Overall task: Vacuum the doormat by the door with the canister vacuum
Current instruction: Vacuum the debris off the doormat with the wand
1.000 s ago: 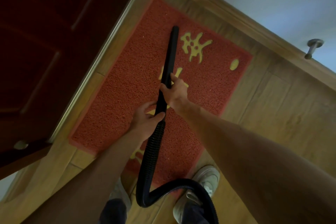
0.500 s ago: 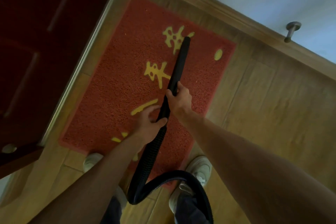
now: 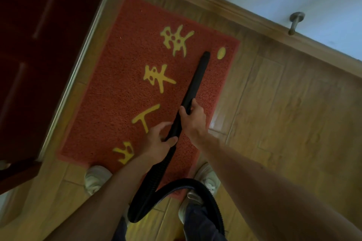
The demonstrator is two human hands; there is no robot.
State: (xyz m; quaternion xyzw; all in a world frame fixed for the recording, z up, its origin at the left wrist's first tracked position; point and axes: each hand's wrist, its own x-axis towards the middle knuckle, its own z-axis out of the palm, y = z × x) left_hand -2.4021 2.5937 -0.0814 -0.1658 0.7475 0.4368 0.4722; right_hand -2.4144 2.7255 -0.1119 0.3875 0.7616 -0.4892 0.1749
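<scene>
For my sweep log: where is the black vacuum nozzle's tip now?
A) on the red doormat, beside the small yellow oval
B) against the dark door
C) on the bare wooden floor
A: the nozzle ends on the red doormat, beside the yellow oval.

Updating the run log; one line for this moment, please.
phase: vacuuming doormat | right hand: grips crevice nozzle mid-length | left hand: holds nozzle's lower end | tip: on mat beside yellow dot
</scene>
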